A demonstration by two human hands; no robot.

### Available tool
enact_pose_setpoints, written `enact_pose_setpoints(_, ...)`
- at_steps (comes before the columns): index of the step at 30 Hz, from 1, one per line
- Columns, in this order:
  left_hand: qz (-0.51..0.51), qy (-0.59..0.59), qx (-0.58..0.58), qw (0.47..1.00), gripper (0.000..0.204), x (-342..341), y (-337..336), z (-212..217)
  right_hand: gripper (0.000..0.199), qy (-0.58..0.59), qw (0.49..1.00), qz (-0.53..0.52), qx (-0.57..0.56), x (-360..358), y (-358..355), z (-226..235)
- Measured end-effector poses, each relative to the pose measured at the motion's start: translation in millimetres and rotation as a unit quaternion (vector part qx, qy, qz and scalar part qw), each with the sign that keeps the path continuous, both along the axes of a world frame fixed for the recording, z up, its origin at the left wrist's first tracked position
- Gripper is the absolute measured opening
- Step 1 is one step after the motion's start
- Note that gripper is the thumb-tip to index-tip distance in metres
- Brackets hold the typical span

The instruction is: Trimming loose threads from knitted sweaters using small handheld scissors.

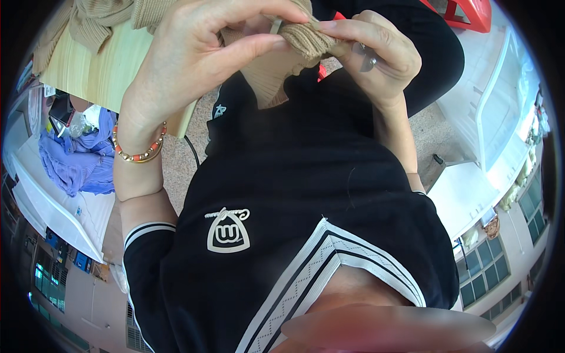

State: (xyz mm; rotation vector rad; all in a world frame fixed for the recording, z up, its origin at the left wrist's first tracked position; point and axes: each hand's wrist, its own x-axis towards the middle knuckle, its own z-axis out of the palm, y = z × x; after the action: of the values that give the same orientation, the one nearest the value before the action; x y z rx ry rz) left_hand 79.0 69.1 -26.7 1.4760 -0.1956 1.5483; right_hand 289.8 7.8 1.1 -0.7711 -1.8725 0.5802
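Note:
A tan ribbed knit piece (309, 42) is held up between my two hands at the top of the view, its edge bunched into a thick roll. My left hand (206, 56), with a beaded bracelet on the wrist, grips the roll's left side between thumb and fingers. At its right end, my right hand (376, 56) pinches the knit. A small grey metal piece (367, 59) with a round knob shows against the right hand; its kind is unclear. The knit's loose part (268, 85) hangs toward my lap. Some of my fingertips are hidden behind the fabric.
A pale wooden tabletop (94, 67) at upper left carries more tan knit pieces (100, 20). Purple-blue cloth (79, 156) lies in a white bin at left. White bins (465, 194) stand at right, with a red plastic stool (471, 15) at upper right.

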Motion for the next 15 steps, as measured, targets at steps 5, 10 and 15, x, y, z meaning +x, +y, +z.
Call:
enact_pose_setpoints(5,0.080,0.014,0.023,0.996,0.027,3.8,0.0,1.1,0.033,0.000,0.998,-0.024,-0.053,4.4,-5.4,-3.7)
enact_pose_setpoints(10,0.082,-0.013,0.024,0.996,0.023,3.9,0.5,2.3,0.032,0.029,0.998,-0.008,-0.063,3.5,-6.5,-8.7)
enact_pose_setpoints(15,0.045,-0.007,-0.021,0.999,0.018,1.1,-0.7,8.7,0.031,0.010,1.000,0.004,-0.027,1.8,-2.9,-6.3)
